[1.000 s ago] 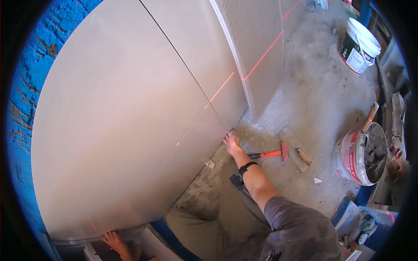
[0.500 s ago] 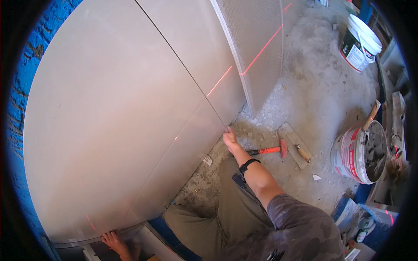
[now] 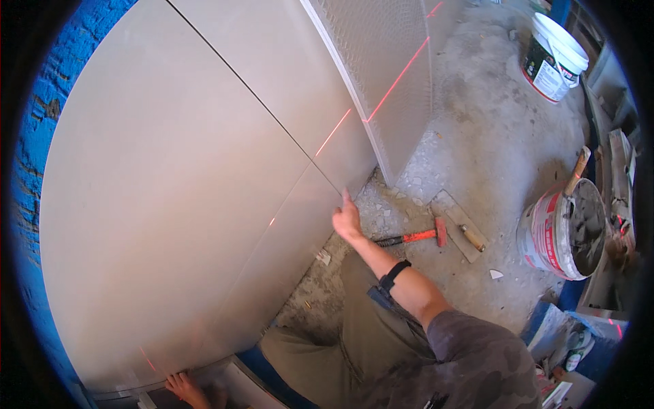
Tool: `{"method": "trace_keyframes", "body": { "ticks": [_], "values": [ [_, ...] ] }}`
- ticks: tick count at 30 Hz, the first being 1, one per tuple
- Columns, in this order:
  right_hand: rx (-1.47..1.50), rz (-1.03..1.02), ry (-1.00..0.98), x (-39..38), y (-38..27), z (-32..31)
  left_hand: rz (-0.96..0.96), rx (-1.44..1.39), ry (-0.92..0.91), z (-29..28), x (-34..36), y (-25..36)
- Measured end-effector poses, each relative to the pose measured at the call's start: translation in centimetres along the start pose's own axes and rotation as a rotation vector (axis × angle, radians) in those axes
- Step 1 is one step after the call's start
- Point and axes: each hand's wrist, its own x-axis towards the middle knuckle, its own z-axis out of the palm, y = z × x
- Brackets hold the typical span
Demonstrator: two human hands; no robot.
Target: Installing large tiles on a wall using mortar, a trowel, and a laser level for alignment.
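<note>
The grey panel (image 3: 170, 191), at left, is judged heavy, brittle, best edge-held; its seam (image 3: 293, 139) is reached by the right hand (image 3: 347, 218), forefinger extended, its edge (image 3: 211, 367) by the left hand (image 3: 185, 390); grips cannot be told.

A large, smooth beige tile (image 3: 177, 204) is stood upright along the floor (image 3: 490, 163); by a narrow dark gap (image 3: 268, 111) it is separated from a matching tile (image 3: 272, 48) set just beside it.

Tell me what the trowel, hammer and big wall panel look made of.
Trowel: tan, likely wooden handle; flat, dusty blade, probably metal.
Hammer: red-coated head, perhaps steel; orange-and-black shaft, maybe rubber or plastic.
Panel: smooth, softly glossy, possibly ceramic tile.
</note>
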Motion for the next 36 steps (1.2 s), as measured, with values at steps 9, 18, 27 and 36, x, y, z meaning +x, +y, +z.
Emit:
{"method": "trace_keyframes", "body": {
  "ticks": [9, 18, 27, 36],
  "values": [
    [-0.006, -0.772, 0.21, -5.6, -15.3, 0.5, -0.014, 0.008, 0.019, 0.0, 0.4, 0.6],
    [-0.072, -0.838, 0.214, -6.3, -14.7, -0.4, -0.066, -0.003, 0.002, 0.1, -0.2, 0.2],
    [0.095, -0.704, 0.274, -3.3, -13.9, -3.6, -0.437, -0.343, -0.09, -6.8, 7.3, 13.4],
    [-0.363, -0.681, -0.094, 3.2, -19.2, -9.6, -0.243, -0.335, 0.497, -15.0, 24.8, 36.6]
  ]
}}
